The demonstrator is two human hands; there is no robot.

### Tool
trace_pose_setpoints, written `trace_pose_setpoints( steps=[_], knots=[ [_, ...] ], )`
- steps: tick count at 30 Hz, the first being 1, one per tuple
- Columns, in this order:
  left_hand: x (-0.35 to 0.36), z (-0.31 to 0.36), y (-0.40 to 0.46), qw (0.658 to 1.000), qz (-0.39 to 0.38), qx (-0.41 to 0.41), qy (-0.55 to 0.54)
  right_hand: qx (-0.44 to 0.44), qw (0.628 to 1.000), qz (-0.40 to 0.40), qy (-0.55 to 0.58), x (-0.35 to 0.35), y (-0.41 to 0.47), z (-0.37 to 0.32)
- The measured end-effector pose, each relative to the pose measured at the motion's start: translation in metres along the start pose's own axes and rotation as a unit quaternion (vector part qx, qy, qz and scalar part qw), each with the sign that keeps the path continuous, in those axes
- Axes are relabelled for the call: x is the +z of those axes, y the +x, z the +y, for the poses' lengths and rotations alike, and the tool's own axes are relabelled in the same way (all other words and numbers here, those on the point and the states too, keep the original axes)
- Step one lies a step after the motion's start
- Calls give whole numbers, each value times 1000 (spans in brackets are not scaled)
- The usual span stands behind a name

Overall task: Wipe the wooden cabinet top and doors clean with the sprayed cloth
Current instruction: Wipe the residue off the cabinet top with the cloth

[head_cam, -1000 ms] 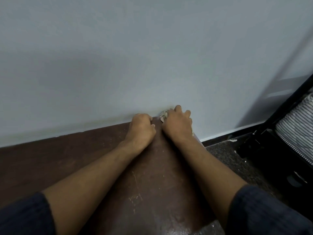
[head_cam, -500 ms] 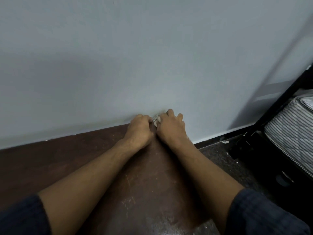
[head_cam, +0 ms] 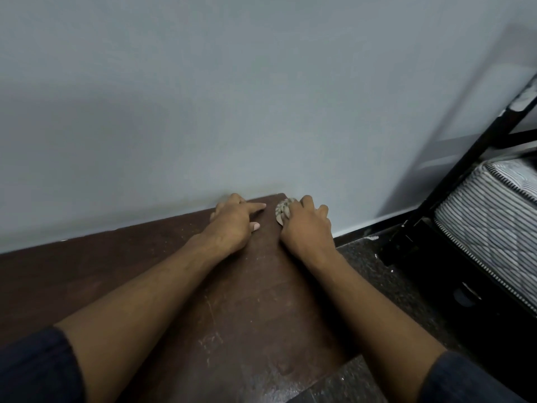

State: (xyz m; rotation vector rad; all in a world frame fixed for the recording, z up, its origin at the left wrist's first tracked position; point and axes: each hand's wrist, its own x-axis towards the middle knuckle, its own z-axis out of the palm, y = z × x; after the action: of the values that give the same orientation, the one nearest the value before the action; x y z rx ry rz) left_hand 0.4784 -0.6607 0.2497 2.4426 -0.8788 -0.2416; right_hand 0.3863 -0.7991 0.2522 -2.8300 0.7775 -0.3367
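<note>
1. The right hand (head_cam: pixel 308 228) sits at the far right corner of the dark brown wooden cabinet top (head_cam: pixel 238 309), right by the pale grey wall (head_cam: pixel 232 97). Its fingers are curled over a small bunched-up cloth with a grey and cream pattern (head_cam: pixel 282 212), gripping it and pushing it down on the wood.
2. I think the cloth is squeezed into a small ball so it can get into the tight corner where the top meets the wall.
3. The left hand (head_cam: pixel 235 222) lies on the wood just beside the cloth, near the back edge. It holds nothing. One finger points straight at the cloth and the thumb sticks out. I think it rests there to keep the person steady while they lean in.
4. The two hands are close but not touching.
5. Only a little bit of the cloth shows, peeking out by the fingers. It looks crumpled and soft.
6. The cabinet top is dark and a bit shiny, with pale scratches and dull marks near the front edge. So that part may need wiping too.
7. The doors cannot be seen from here.
8. On the right stands a black metal bed frame (head_cam: pixel 453 181) with a striped grey and white mattress (head_cam: pixel 494 210), over a dark speckled floor (head_cam: pixel 386 286).
</note>
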Motion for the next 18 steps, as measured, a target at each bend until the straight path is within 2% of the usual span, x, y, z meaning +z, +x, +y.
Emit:
trace_pose_setpoints(
  steps=[9, 15, 18],
  knots=[
    [4, -2, 0, 1000, 17, -10, -17, -14, 996, 44, -78, -16, -91, 29],
    [2, 6, -1, 999, 31, -33, -1, -1, 999, -9, -32, -6, -9, -2],
    [2, 4, -4, 998, 45, -29, -22, -9, 999, -2, -48, 5, 24, -23]
  ],
)
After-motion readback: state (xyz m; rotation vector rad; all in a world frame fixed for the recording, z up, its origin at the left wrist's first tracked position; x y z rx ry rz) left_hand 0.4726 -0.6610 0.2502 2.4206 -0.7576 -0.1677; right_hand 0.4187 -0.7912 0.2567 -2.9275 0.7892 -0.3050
